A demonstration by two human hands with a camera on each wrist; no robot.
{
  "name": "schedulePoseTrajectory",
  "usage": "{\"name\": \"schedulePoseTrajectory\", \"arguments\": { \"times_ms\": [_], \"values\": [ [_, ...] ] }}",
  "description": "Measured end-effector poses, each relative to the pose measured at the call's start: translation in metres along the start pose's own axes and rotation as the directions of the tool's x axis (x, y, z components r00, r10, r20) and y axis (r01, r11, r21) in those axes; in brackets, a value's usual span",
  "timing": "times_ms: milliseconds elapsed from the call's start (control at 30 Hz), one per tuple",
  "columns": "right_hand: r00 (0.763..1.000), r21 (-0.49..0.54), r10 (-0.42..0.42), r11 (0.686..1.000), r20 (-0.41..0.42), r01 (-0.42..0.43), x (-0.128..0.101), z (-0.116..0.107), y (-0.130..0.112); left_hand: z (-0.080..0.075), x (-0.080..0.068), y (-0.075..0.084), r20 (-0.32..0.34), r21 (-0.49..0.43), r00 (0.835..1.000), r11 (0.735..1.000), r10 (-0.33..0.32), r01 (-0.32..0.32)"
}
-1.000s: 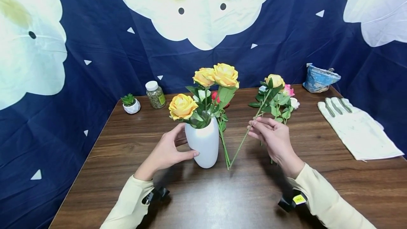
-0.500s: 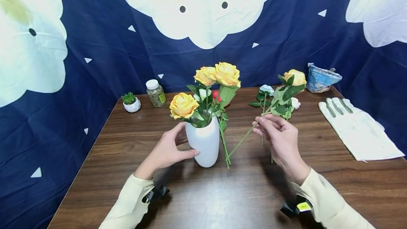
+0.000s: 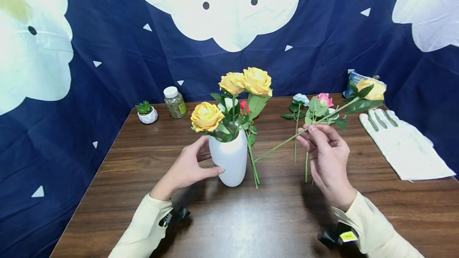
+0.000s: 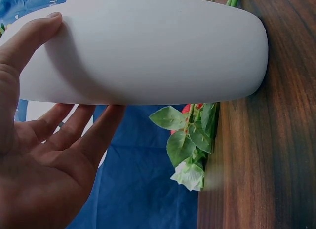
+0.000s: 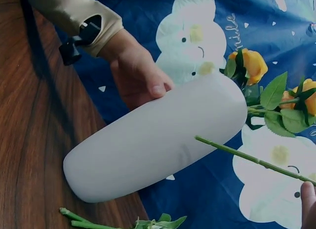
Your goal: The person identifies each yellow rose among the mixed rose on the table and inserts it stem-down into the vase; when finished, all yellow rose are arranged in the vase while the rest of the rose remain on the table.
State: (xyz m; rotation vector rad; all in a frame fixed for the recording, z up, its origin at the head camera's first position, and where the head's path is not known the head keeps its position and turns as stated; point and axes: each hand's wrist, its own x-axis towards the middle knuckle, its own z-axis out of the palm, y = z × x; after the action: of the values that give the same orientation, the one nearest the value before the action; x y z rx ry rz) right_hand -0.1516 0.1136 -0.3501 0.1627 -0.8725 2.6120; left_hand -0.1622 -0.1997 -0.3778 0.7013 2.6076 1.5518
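Note:
A white vase (image 3: 231,164) stands upright on the table with three yellow roses (image 3: 206,117) in it. My left hand (image 3: 186,166) grips it from the left, thumb across the front and fingers behind, also seen closely in the left wrist view. My right hand (image 3: 330,160) pinches the green stem of another yellow rose (image 3: 373,90) between thumb and fingers. This rose slants, its bloom up to the right. Its cut stem end (image 5: 207,141) points at the vase; in the head view it appears right of the vase, apart from the rim.
Red and white flowers (image 4: 189,175) lie behind the vase, their stems (image 3: 254,170) beside it. Blue (image 3: 300,99), pink (image 3: 324,98) and white flowers lie at right. White gloves (image 3: 401,146) and a blue bag (image 3: 353,85) sit farther right. A jar (image 3: 175,103) and potted succulent (image 3: 147,114) stand back left.
My right hand has moved right, and the held rose has tilted, its bloom swinging right and its stem end rising. My left hand has stayed on the vase.

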Motion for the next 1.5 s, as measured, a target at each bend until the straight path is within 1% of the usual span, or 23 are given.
{"name": "schedulePoseTrajectory", "arguments": {
  "times_ms": [133,267,300,433,467,533,633,800,1000,1133,1267,1400,1500],
  "values": [
    [0.999,0.077,-0.032,0.997,0.005,0.032,-0.001,0.004,-0.006,-0.001,0.001,0.001,0.001,0.000,1.000,1.000,-0.001,0.001],
    [0.999,0.115,-0.052,0.992,-0.002,0.052,-0.003,0.007,-0.011,-0.002,0.001,0.001,0.003,0.007,1.000,1.000,-0.004,0.004],
    [0.998,0.099,-0.064,0.993,-0.001,0.063,-0.004,0.007,-0.012,-0.003,0.001,0.001,0.004,0.007,1.000,1.000,-0.005,0.005],
    [0.997,0.113,-0.078,0.991,0.022,0.075,-0.009,0.012,-0.014,-0.002,0.001,0.001,0.005,0.007,1.000,1.000,-0.006,0.006],
    [0.996,0.093,-0.088,0.992,0.027,0.085,-0.011,0.013,-0.014,-0.002,0.001,0.001,0.006,0.005,1.000,1.000,-0.006,0.006],
    [0.995,0.108,-0.093,0.990,0.043,0.088,-0.013,0.017,-0.014,-0.002,0.001,0.001,0.006,0.003,1.000,1.000,-0.004,0.004],
    [0.991,0.077,-0.120,0.990,0.063,0.115,-0.014,0.025,-0.011,-0.002,0.000,0.001,0.004,0.001,1.000,1.000,0.001,-0.001],
    [0.984,0.137,-0.139,0.983,0.108,0.123,-0.013,0.035,-0.008,-0.002,0.000,0.001,0.000,0.003,1.000,1.000,0.011,-0.011],
    [0.984,0.149,-0.151,0.979,0.090,0.137,-0.013,0.045,-0.002,0.000,0.000,0.001,-0.004,0.006,1.000,1.000,0.016,-0.016],
    [0.981,0.186,-0.166,0.972,0.105,0.144,-0.012,0.052,0.002,0.000,-0.001,0.001,-0.007,0.006,1.000,1.000,0.018,-0.018],
    [0.971,0.159,-0.205,0.970,0.126,0.184,-0.012,0.058,0.009,0.000,-0.001,0.001,-0.008,0.008,1.000,1.000,0.017,-0.017],
    [0.960,0.099,-0.242,0.968,0.142,0.230,-0.013,0.063,0.014,0.000,-0.001,0.001,-0.007,0.003,1.000,1.000,0.016,-0.016],
    [0.951,0.075,-0.266,0.963,0.156,0.257,-0.013,0.066,0.016,0.000,0.000,0.002,-0.004,-0.004,1.000,1.000,0.010,-0.010]
  ]
}}
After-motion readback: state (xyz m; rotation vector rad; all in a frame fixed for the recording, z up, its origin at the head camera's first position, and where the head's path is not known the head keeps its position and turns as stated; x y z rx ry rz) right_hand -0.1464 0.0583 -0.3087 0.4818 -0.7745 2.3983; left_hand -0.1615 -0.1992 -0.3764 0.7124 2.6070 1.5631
